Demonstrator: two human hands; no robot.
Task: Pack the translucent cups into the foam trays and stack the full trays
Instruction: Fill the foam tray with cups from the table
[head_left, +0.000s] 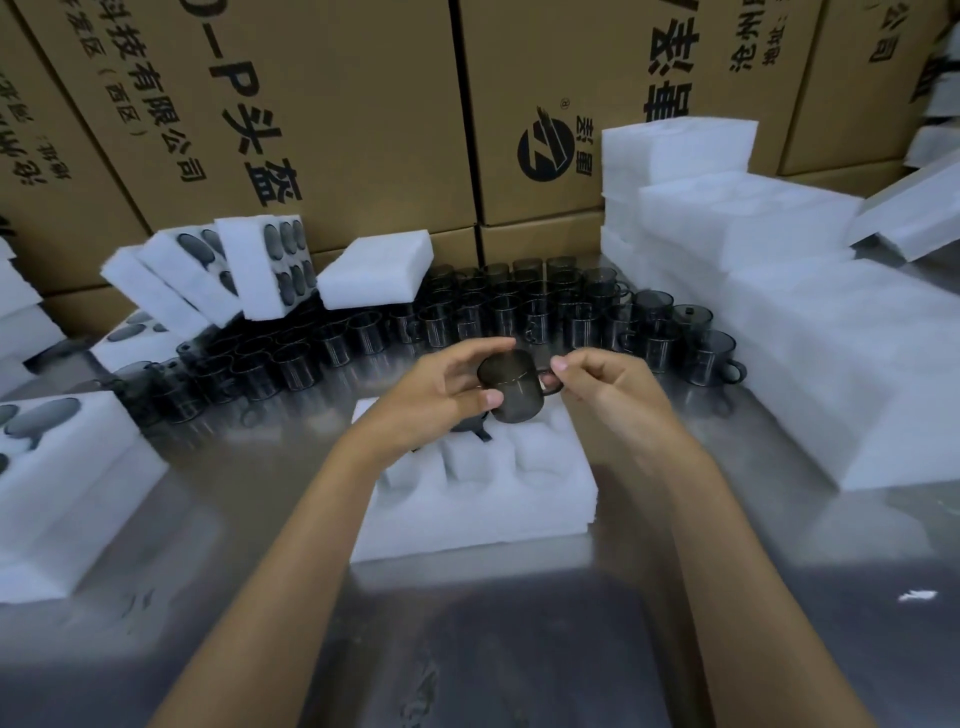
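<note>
While the smoky translucent cup (511, 387) sits tilted at frame centre above the foam tray (478, 493), left hand (441, 389) cups its body half-curled, right hand (602, 379) pinches its handle.

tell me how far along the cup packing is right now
Done: filled foam trays lean in a pile at the back left. In hand: the left hand and right hand hold one dark cup over the open tray, whose near pockets look empty. Left: rows of loose cups and a stack of empty trays.
</note>
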